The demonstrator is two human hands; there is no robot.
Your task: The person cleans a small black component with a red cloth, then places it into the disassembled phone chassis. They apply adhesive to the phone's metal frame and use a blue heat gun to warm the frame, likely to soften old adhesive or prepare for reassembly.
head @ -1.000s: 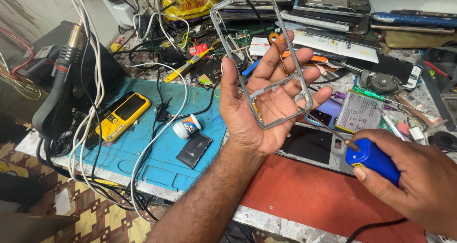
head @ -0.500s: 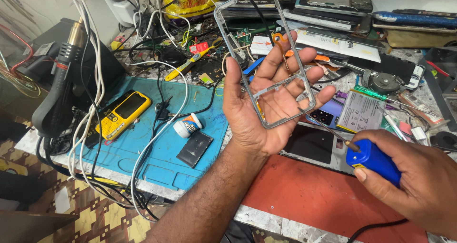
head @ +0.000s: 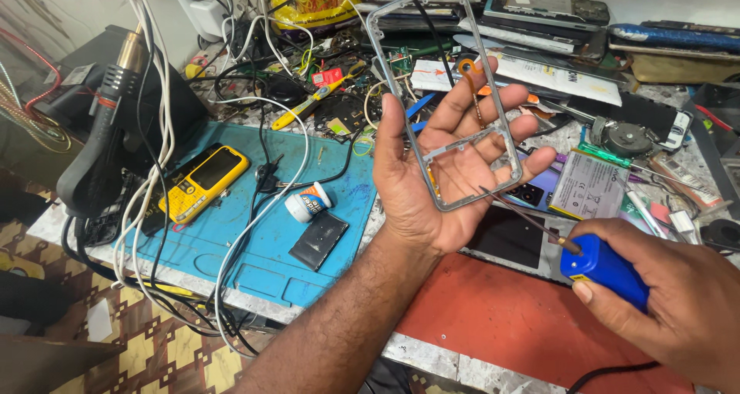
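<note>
My left hand [head: 443,163] is raised palm-up over the bench and holds a grey phone frame [head: 385,62], a thin rectangular bezel that rests on the fingers and sticks up past them. My right hand [head: 678,301] at the lower right grips a blue-handled soldering iron [head: 605,269]. Its thin dark tip [head: 512,209] points up-left and reaches the lower edge of the frame near my left palm. A cord runs from the handle off the bottom edge.
A blue work mat [head: 254,240] carries a yellow keypad phone [head: 202,182], a small glue tube [head: 308,203] and a dark flat chip [head: 318,240]. A hot-air gun [head: 100,147] and white cables lie left. Phones, a battery [head: 590,184] and tools crowd the back and right.
The iron's tip has come up from the bench toward the frame's lower edge. My left hand with the frame has stayed nearly still.
</note>
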